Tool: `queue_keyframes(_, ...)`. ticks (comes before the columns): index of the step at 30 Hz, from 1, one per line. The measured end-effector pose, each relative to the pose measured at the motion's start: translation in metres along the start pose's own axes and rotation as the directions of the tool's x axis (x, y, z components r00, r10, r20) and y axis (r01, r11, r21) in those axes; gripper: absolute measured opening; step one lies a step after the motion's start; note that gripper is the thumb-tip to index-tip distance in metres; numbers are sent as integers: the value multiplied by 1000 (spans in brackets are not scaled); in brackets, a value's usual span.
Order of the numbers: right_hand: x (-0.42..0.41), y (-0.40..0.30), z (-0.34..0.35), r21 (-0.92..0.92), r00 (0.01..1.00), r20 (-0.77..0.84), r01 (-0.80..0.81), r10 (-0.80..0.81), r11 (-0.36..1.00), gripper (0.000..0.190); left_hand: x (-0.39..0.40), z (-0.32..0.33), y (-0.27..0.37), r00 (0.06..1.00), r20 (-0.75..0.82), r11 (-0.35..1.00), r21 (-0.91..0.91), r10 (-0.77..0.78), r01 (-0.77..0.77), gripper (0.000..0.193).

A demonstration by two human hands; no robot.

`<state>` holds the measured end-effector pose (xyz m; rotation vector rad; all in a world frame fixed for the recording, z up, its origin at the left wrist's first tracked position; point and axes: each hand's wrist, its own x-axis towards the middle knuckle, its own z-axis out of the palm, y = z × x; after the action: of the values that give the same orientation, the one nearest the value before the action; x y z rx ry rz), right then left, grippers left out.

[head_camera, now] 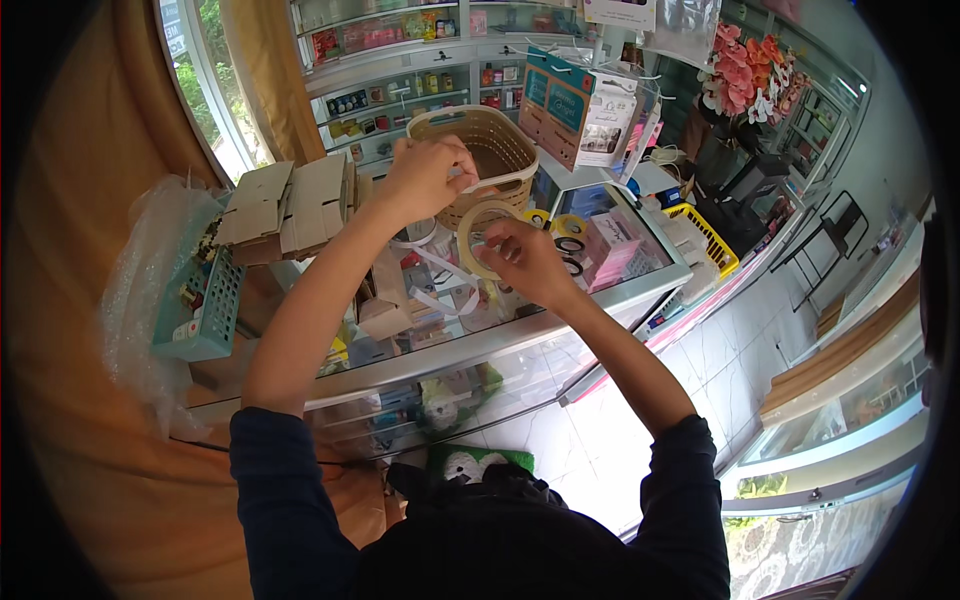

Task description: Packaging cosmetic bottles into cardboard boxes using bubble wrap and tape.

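Note:
My right hand [525, 259] has its thumb and fingers at the near side of a roll of cream-coloured tape [466, 244], which stands on edge above the glass counter [442, 337]. Up and to the left, my left hand [435, 176] is in front of the rim of a beige plastic basket [517, 142]. Its fingers are curled, and whether something thin is pinched between them I cannot tell. A loose white strip [457, 304] lies curled on the glass below the roll. Partly behind my left wrist is another round item [420, 236].
Flattened cardboard boxes [319, 195] are stacked at left, beside a teal basket [199, 315] and bubble wrap [142, 285]. Yellow tape rolls [570, 225], black-handled scissors [571, 255] and pink boxes [611, 251] lie at right. A display rack [570, 112] stands behind them.

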<state>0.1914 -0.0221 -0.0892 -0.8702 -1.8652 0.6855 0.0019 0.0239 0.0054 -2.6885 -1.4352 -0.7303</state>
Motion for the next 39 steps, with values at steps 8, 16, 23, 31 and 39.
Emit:
queue_keyframes(8,0,-5,11,-10,972,155,-176,176,984,21,-4,-8,3,992,-87,994,-51,89,-93,7)
queue_keyframes(16,-4,-41,-1,221,963,135,-260,235,940,20,-9,-23,21,978,-149,989,54,147,-140,6)
queue_keyframes(23,-3,-14,-3,303,983,102,-178,154,936,22,-13,-28,27,972,-187,989,49,143,-136,9)
queue_keyframes(31,-6,-7,6,464,960,156,-279,233,841,23,-15,-23,17,985,-153,981,-166,76,-101,21)
queue_keyframes(39,-9,-12,-6,451,959,137,-284,248,846,25,-17,-19,19,988,-43,989,21,149,-148,63)
